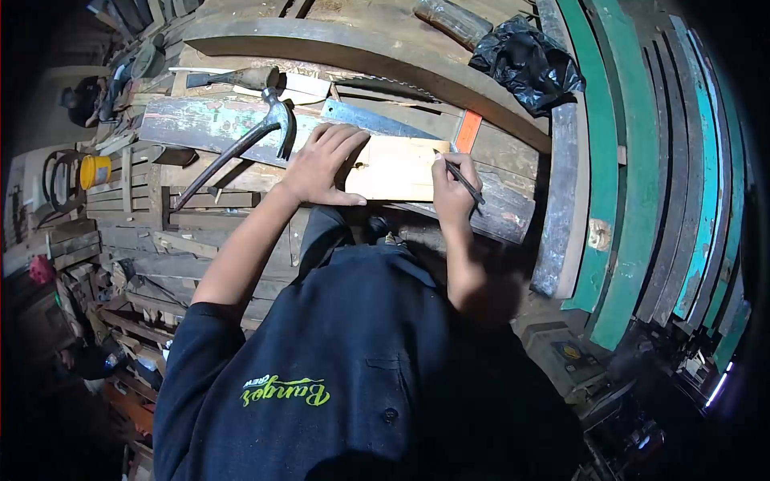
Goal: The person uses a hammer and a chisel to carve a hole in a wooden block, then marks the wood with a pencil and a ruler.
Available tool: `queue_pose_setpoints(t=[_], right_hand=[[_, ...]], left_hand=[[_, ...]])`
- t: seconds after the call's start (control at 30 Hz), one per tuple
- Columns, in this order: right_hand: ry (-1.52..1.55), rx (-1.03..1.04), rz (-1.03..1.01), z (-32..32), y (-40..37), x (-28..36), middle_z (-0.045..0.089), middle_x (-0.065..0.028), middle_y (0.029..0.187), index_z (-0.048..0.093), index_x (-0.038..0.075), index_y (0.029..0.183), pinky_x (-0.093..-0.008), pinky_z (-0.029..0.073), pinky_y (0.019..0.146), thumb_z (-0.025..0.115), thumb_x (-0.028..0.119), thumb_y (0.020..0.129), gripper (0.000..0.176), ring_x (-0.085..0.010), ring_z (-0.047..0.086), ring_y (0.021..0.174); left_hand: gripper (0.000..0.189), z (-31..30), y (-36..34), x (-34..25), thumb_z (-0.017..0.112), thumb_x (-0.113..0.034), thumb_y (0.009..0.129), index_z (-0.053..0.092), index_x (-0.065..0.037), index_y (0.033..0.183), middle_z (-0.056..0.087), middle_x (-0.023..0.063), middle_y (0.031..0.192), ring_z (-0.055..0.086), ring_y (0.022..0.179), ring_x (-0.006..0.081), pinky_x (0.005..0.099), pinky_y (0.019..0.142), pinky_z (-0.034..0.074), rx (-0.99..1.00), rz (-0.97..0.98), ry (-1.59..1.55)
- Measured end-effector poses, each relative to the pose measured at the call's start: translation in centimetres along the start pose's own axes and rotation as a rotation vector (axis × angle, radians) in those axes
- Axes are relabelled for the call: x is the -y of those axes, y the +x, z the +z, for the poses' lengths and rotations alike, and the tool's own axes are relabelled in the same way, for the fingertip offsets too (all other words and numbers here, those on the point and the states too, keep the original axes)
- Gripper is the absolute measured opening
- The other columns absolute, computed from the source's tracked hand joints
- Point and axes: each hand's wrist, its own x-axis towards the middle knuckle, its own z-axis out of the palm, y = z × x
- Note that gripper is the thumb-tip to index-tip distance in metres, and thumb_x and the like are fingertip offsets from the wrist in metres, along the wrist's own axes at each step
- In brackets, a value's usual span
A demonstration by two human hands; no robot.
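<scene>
A pale wooden board [393,170] lies across a worn plank in front of my body. My left hand [325,167] rests on its left end, fingers spread and thumb along the near edge. In my right hand [455,180] is a dark pencil [465,183], its tip close to the board's right end. Beyond the board lies a saw blade [373,120], and an orange piece [468,131] is at its right. A claw hammer [250,138] lies left of my left hand.
A long curved-looking beam [353,56] crosses behind the tools. A black plastic bag [525,62] sits at the back right, near green planks [638,160]. A yellow bucket [95,171] is at the far left. Another person [84,100] is at the upper left.
</scene>
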Motion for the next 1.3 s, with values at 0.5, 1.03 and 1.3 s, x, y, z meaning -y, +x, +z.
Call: queue_pose_setpoints(t=[0.5, 1.03, 1.3], right_hand=[[-0.027, 0.009, 0.042, -0.47, 0.39, -0.03, 0.060, -0.0102, 0.065, 0.059, 0.002, 0.082, -0.0326, 0.045, 0.053, 0.071, 0.006, 0.083, 0.012, -0.0201, 0.059, 0.056], [0.021, -0.009, 0.022, -0.29, 0.33, -0.01, 0.057, -0.0030, 0.063, 0.061, 0.001, 0.084, -0.0253, 0.039, 0.052, 0.070, 0.009, 0.085, 0.012, -0.0078, 0.047, 0.057], [0.035, -0.020, 0.045, -0.59, 0.35, -0.14, 0.056, -0.0025, 0.062, 0.061, 0.001, 0.083, -0.0259, 0.039, 0.052, 0.070, 0.010, 0.086, 0.013, -0.0079, 0.046, 0.056]], left_hand=[[0.108, 0.13, -0.06, 0.09, 0.072, -0.071, 0.060, 0.044, -0.001, 0.137, 0.052, 0.0200, 0.130, 0.048, 0.124, 0.0375, 0.0513, 0.108, 0.031, -0.003, -0.006, 0.003], [0.109, -0.02, -0.04, 0.00, 0.073, -0.070, 0.060, 0.043, -0.001, 0.138, 0.051, 0.0202, 0.131, 0.047, 0.126, 0.0380, 0.0520, 0.109, 0.031, -0.005, -0.001, -0.001], [0.108, -0.04, 0.01, 0.00, 0.072, -0.071, 0.060, 0.044, -0.001, 0.137, 0.053, 0.0202, 0.129, 0.048, 0.124, 0.0382, 0.0519, 0.108, 0.032, -0.014, 0.000, 0.001]])
